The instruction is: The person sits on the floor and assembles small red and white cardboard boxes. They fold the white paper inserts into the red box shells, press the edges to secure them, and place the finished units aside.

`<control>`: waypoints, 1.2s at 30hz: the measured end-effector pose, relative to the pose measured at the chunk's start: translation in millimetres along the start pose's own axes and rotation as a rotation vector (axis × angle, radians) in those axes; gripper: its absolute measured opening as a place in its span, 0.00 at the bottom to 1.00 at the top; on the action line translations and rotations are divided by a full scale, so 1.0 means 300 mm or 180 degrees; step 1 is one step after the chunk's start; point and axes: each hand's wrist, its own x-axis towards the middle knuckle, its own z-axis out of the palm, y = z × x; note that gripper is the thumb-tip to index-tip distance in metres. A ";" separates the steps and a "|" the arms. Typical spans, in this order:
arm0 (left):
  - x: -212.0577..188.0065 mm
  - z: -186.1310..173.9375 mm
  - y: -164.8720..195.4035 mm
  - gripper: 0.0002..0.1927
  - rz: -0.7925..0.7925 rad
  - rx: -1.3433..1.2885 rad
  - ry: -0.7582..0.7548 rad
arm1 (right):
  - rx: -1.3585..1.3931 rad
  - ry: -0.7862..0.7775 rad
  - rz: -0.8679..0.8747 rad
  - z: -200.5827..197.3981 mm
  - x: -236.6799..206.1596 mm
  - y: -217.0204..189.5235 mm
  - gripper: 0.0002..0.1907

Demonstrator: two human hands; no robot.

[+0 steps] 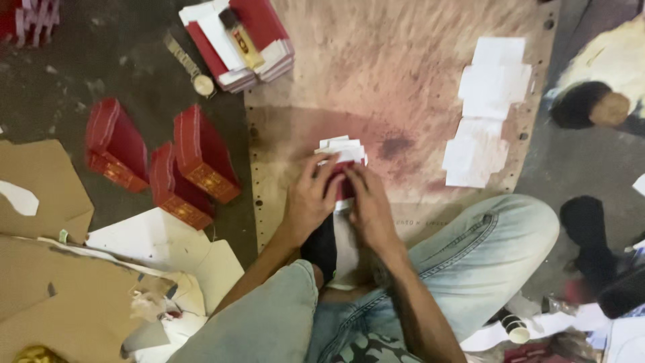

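Observation:
I sit on the floor in blue jeans, both hands meeting over a brown board [430, 74]. My left hand [310, 198] and my right hand [366, 202] together press and hold a small red and white paper box piece [344, 158] lying on the board. White flaps of the piece stick out above my fingertips. Its lower part is hidden under my fingers.
Three folded red boxes [161, 161] stand on the dark floor at the left. A stack of flat red and white sheets [242, 40] lies at the top, with a wristwatch [195, 70] beside it. White paper slips [484, 107] lie on the board's right. Cardboard scraps [60, 269] fill the lower left.

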 end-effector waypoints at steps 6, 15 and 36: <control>0.000 -0.015 0.007 0.27 0.0253 0.0724 -0.0367 | 0.0138 -0.0522 -0.0122 -0.177 0.151 -0.026 0.36; -0.003 -0.035 0.011 0.36 0.0040 0.0830 -0.0902 | 0.2240 0.2053 0.0454 0.068 0.237 -0.079 0.16; 0.104 -0.087 -0.109 0.46 -0.0089 -0.1040 -0.1512 | -0.0032 0.0587 0.1018 0.101 0.036 -0.007 0.30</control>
